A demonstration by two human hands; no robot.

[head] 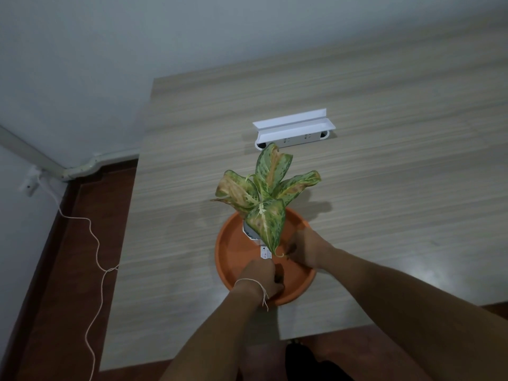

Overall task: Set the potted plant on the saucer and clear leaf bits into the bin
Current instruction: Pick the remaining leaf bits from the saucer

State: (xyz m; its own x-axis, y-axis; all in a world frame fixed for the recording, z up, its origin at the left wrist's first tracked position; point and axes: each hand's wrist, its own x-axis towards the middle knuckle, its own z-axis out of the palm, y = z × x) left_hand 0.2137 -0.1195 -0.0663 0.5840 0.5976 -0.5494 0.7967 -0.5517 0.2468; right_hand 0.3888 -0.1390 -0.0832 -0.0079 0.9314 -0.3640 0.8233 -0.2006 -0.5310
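The potted plant (264, 193) has speckled green and orange leaves and a small white pot (248, 231) with a label. It stands on the orange saucer (233, 251) on the table. Both my hands are down inside the saucer on its near side. My left hand (262, 279) is curled, its fingers closed on dark leaf bits (279, 273) on the saucer floor. My right hand (305, 251) sits beside the lowest leaf tip and pinches a small dark bit at its fingertips. No bin is clearly in view.
The wooden table (357, 188) carries a white power strip with a shelf (294, 130) behind the plant. A white cord (93, 237) trails over the red-brown floor at left. A dark object (299, 356) lies below the table's near edge.
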